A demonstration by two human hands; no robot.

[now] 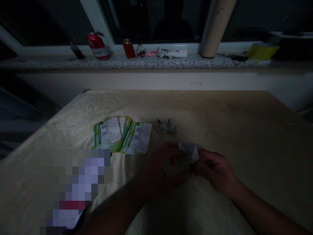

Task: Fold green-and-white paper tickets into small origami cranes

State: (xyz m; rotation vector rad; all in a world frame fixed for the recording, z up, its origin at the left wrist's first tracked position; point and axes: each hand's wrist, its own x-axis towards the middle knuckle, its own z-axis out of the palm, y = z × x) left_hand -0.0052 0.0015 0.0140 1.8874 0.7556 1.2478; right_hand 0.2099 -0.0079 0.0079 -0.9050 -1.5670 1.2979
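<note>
Both my hands meet over the table near its front middle. My left hand (164, 164) and my right hand (215, 170) pinch a small folded piece of printed paper (188, 150) between their fingertips, a little above the cloth. Just beyond it lie two small folded paper figures (166, 126) side by side. To their left a fan of green and white printed leaflets (122, 134) lies flat on the table.
A pale cloth covers the table (244, 130). On the stone windowsill (146, 62) behind stand a tilted red can (98, 45), a small red container (128, 48), scraps of paper and a cardboard tube (216, 27). A blurred patch sits at the lower left.
</note>
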